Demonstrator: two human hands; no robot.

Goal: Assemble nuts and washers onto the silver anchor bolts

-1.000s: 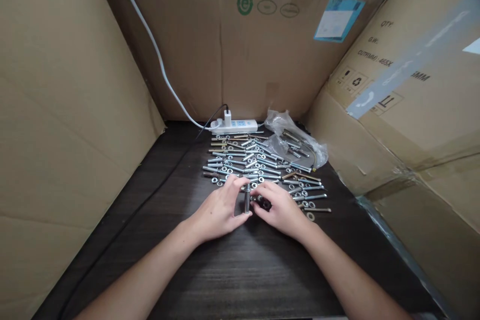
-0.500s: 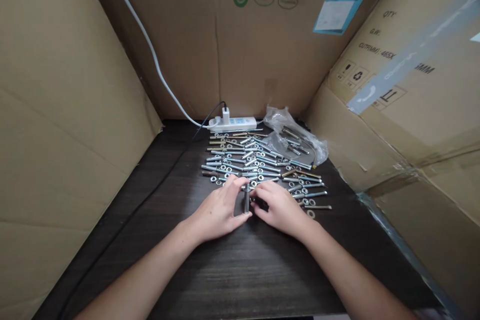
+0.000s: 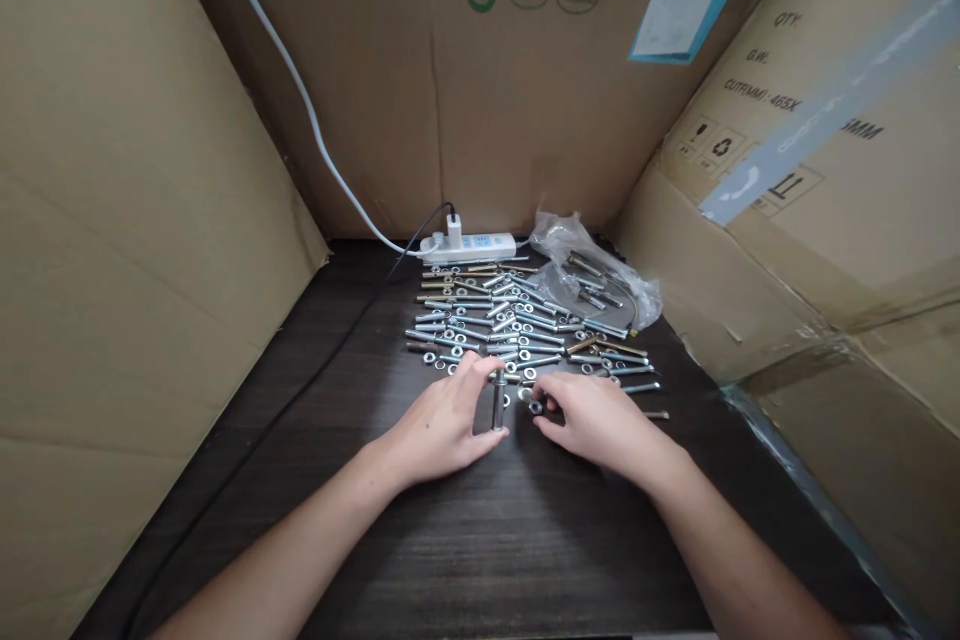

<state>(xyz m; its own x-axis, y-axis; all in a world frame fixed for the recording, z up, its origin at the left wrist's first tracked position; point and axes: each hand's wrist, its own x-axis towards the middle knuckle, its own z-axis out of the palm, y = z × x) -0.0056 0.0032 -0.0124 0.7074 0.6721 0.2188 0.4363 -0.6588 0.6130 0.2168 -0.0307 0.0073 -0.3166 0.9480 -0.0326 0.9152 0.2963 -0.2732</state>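
Observation:
My left hand [image 3: 450,417] is closed, pinching a metal expansion bolt [image 3: 499,402] upright between thumb and index finger above the table. To its right, my right hand [image 3: 589,417] is closed on a hex nut [image 3: 535,408] at its fingertips. A flat washer [image 3: 525,395] shows by the right index finger; whether it is held or lies on the table I cannot tell. Another small ring [image 3: 507,401] lies just right of the bolt. Beyond both hands, loose bolts and sleeves [image 3: 540,348], nuts and washers are spread in rough rows; my hands hide some of them.
A white power strip [image 3: 480,246] with a plug and cables stands at the back. Beside it lies a clear plastic bag [image 3: 559,240] with more bolts. Cardboard walls [image 3: 360,100] enclose the dark table [image 3: 450,550]. A black cable [image 3: 300,390] crosses its left side.
My right hand has moved right, away from the bolt, and the nut at its fingertips now shows. The left hand holds the bolt in nearly the same place.

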